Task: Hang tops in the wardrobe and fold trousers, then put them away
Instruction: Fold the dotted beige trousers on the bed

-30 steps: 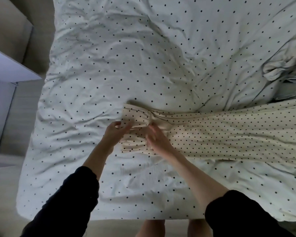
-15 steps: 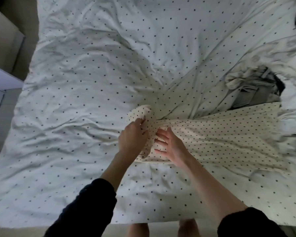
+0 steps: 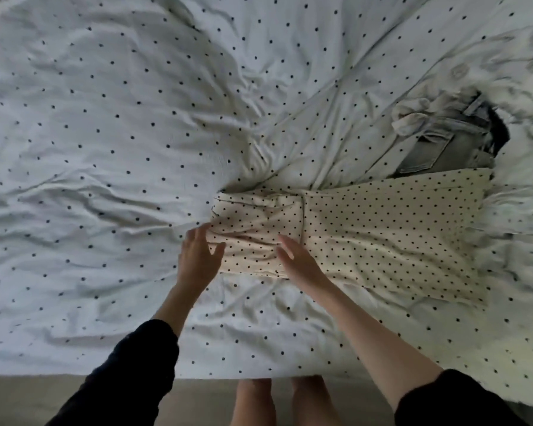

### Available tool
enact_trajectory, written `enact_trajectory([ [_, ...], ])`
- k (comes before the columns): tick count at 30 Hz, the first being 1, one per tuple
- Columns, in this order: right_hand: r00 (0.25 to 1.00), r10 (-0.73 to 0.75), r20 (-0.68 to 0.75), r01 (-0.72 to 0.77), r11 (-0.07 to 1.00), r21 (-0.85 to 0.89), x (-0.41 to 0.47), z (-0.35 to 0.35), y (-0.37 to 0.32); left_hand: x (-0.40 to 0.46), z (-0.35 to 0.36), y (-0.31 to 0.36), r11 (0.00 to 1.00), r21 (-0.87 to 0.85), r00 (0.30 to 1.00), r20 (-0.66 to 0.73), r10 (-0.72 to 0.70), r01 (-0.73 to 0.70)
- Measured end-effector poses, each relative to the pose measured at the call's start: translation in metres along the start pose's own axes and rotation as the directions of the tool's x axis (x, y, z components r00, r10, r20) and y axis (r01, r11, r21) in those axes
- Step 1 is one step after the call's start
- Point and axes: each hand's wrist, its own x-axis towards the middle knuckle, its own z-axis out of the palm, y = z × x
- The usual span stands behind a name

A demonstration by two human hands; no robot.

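in the head view, cream dotted trousers (image 3: 366, 238) are seen laid across the bed (image 3: 105, 149) toward its right edge, one end already folded over. the left hand (image 3: 197, 259) is held at the fold's left edge, fingers spread and straight; the right hand (image 3: 299, 259) is laid flat on the fold, fingers together. grey jeans (image 3: 437, 149) are left unfolded beyond them. folding is judged partly done; nothing is put away.

- A bedroom in a home: a bed (image 3: 105, 149) under a rumpled white, black-dotted cover fills the view.
- Loose clothes (image 3: 437, 142) lie on it.
- Bare feet (image 3: 286, 401) stand beside it.
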Motion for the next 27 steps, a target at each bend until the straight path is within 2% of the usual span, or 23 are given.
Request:
enact_trajectory([
  [3,0.998,-0.06,-0.013,0.057,0.983,-0.176,0.023,0.008,-0.006,0.025,-0.004,-0.014,0.994,-0.089,0.993,0.103,-0.049,0.058],
  [5,0.999,-0.039,0.014,0.041,0.968,-0.247,0.037,0.01,-0.003,0.041,-0.001,-0.015,0.983,-0.168,0.989,0.139,-0.048,0.071],
  [8,0.995,0.061,0.078,-0.044,0.978,-0.205,0.047,0.009,0.002,0.058,0.003,-0.008,0.974,-0.21,0.985,0.163,-0.05,0.084],
  [10,0.992,0.071,0.104,-0.05,0.98,-0.193,0.049,0.006,0.001,0.063,0.001,-0.003,0.974,-0.21,0.986,0.16,-0.052,0.085],
  [13,0.994,0.073,0.08,-0.066,0.994,-0.082,0.045,-0.006,-0.008,0.059,-0.009,0.01,0.967,-0.242,0.99,0.127,-0.054,0.084],
  [16,0.993,0.116,0.022,-0.118,0.983,0.139,0.029,-0.03,-0.011,0.042,-0.02,0.044,0.959,-0.281,0.987,0.158,0.0,0.045],
  [22,0.982,0.161,-0.097,-0.087,0.847,0.524,-0.02,-0.107,0.006,0.009,-0.001,0.145,0.957,-0.256,0.956,0.219,0.195,-0.137],
  [25,0.965,0.194,-0.174,-0.072,0.838,0.541,-0.045,-0.154,0.028,-0.012,0.038,0.196,0.938,-0.312,0.9,0.349,0.261,-0.15],
  [27,0.958,0.188,-0.218,-0.087,0.911,0.402,-0.054,-0.174,0.041,-0.025,0.065,0.212,0.922,-0.352,0.848,0.43,0.31,-0.159],
])
